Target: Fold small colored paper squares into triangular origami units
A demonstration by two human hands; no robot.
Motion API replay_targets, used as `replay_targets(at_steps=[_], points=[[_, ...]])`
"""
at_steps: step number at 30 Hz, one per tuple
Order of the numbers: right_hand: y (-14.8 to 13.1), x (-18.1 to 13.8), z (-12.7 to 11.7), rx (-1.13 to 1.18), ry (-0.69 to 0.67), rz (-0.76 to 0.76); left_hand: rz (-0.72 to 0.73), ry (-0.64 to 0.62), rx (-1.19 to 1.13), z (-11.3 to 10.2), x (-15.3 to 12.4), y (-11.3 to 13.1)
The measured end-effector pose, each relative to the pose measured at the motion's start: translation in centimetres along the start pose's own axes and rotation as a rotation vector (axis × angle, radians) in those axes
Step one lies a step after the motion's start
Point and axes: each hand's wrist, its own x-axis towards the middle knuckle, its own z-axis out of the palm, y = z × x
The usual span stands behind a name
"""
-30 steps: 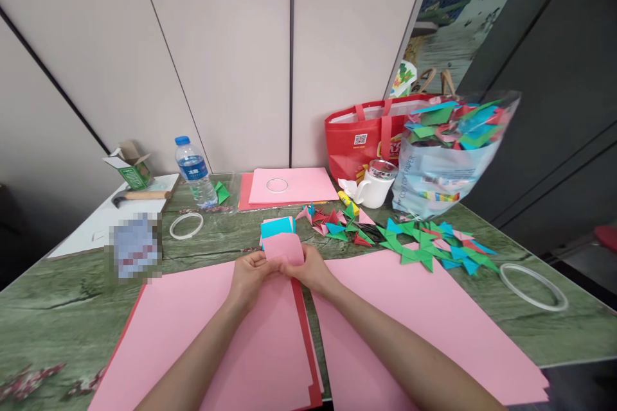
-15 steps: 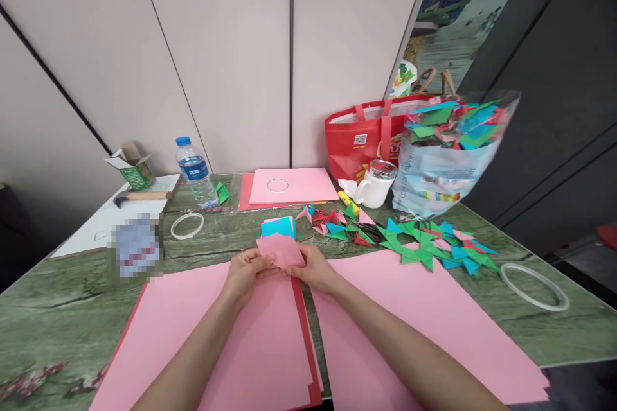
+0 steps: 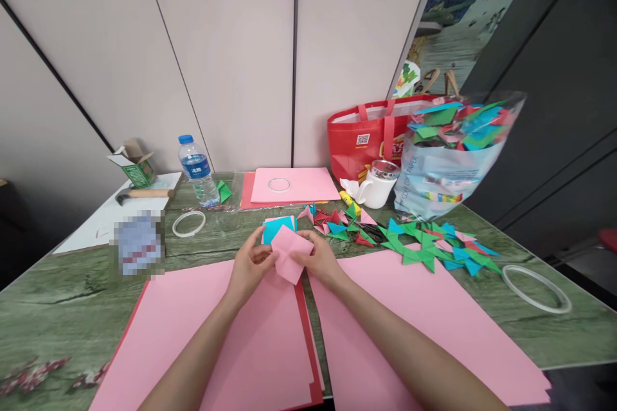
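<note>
A small square of pink paper (image 3: 292,255) with crease lines is held up between my two hands, tilted so one corner points down. My right hand (image 3: 322,261) pinches its right side, thumb on the front face. At its left edge, my left hand (image 3: 252,264) has thumb and fingertips closed on the paper. Just behind the hands lies a small stack of square paper with a blue sheet (image 3: 278,228) on top. Beneath my wrists are large pink sheets, one pile at the left (image 3: 202,327) with red sheets under it and another at the right (image 3: 405,327).
Folded paper pieces (image 3: 337,221) and a joined chain of paper stars (image 3: 424,247) lie at the right. Behind stand a white mug (image 3: 380,187), a filled plastic bag (image 3: 434,173) and a red bag (image 3: 357,141). At left are a water bottle (image 3: 197,170), a hammer (image 3: 147,193) and a white ring (image 3: 189,224).
The pink paper has been turned and opened out, showing its creased face with a corner downward. My left hand has shifted its hold to the left edge.
</note>
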Motion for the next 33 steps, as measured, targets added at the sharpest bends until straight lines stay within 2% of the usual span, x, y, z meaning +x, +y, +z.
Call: replay_targets(at_steps=[2,6,11,14,17,22,27,33], points=[[-0.1,-0.1,0.0,-0.003,0.060,-0.026,0.015,-0.048,-0.054,0.3,-0.2,0.3],[-0.5,-0.3,0.1,0.021,0.070,-0.077,0.032,-0.156,-0.107,0.7,-0.5,0.6],[-0.6,-0.3,0.3,0.006,0.096,-0.116,-0.011,-0.113,-0.118,0.7,-0.6,0.7],[-0.7,-0.4,0.2,-0.084,0.097,-0.174,0.000,-0.095,-0.145,0.5,-0.5,0.7],[-0.9,-0.5,0.2,-0.176,0.042,-0.205,0.014,-0.058,-0.102,0.3,-0.4,0.5],[-1.4,-0.7,0.1,-0.179,-0.054,-0.208,-0.020,0.032,0.046,-0.2,-0.1,-0.1],[-1.7,-0.6,-0.1,-0.175,-0.125,-0.222,-0.035,-0.008,-0.007,-0.5,0.1,-0.4],[-1.1,-0.4,-0.4,-0.136,-0.291,-0.211,-0.037,0.053,-0.078,-0.5,0.2,-0.5]])
